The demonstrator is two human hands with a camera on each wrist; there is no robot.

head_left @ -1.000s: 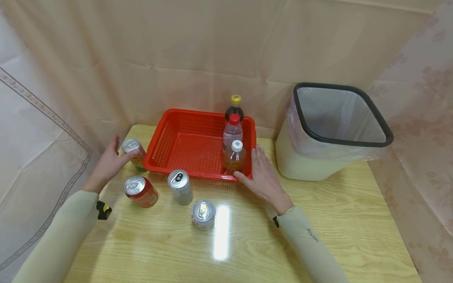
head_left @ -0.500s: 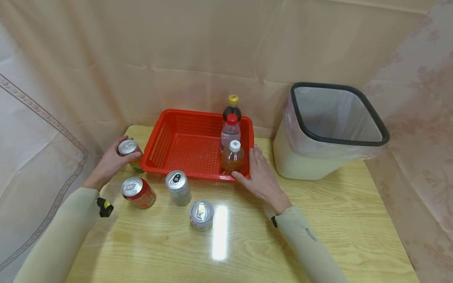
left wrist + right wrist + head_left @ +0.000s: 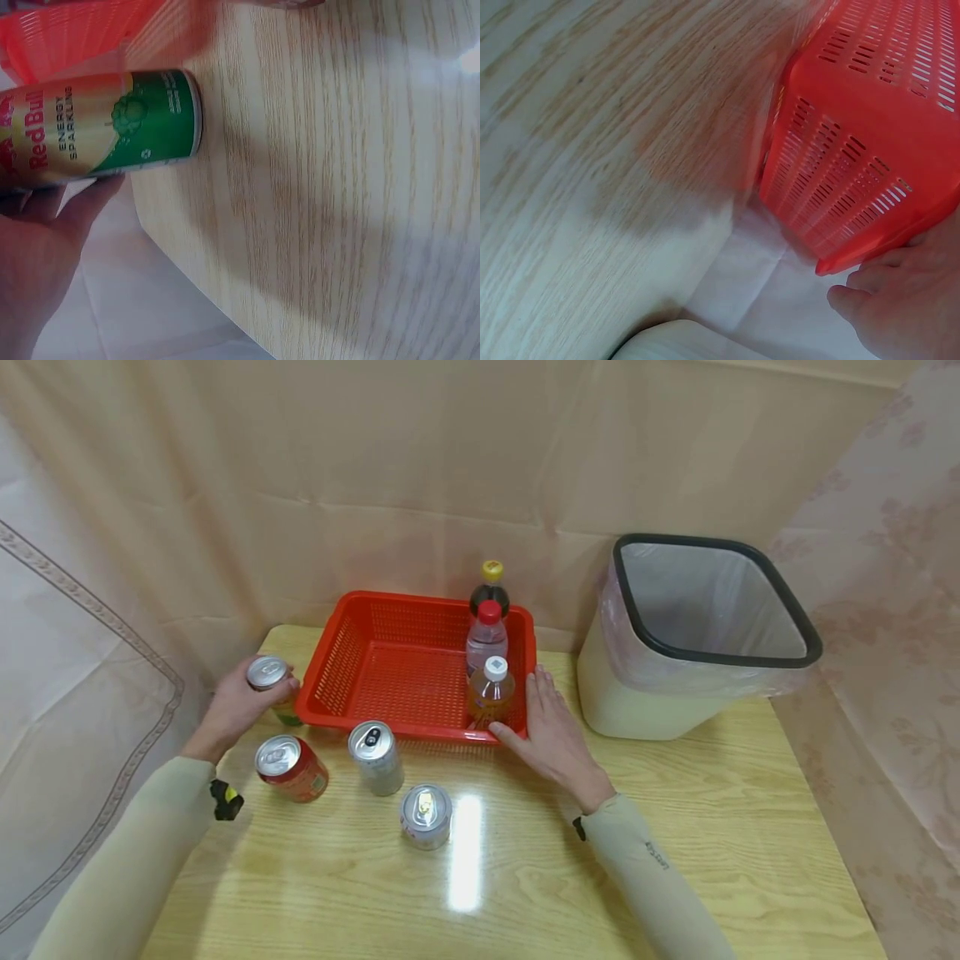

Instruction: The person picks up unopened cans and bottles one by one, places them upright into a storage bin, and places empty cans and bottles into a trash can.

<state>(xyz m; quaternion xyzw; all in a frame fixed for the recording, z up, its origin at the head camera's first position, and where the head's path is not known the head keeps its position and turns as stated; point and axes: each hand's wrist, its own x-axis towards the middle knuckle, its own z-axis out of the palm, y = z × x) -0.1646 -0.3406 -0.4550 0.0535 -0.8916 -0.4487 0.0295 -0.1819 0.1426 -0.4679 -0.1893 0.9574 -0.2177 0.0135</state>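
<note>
My left hand (image 3: 228, 706) grips a Red Bull can (image 3: 97, 131) with a green band at its base, thumb on the near side, just left of the red plastic basket (image 3: 401, 681). The can is upright, and the hand covers part of its body. My right hand (image 3: 557, 739) lies with straight fingers along the basket's right side, its thumb at the front right corner of the rim. Inside the basket's right end stand a bottle with a white cap (image 3: 491, 693), one with a red cap (image 3: 487, 639) and a dark one with a yellow cap (image 3: 491, 597).
In front of the basket stand a red can (image 3: 294, 768), a silver can with its tab end open (image 3: 377, 760) and another silver can (image 3: 426, 817). A lined trash bin (image 3: 637, 693) with a black rim is at the right. Cloth curtain (image 3: 450, 468) hangs behind the table.
My left hand has closed from beside the Red Bull can onto it, its fingers now wrapped round it. The right hand stays at the basket's corner.
</note>
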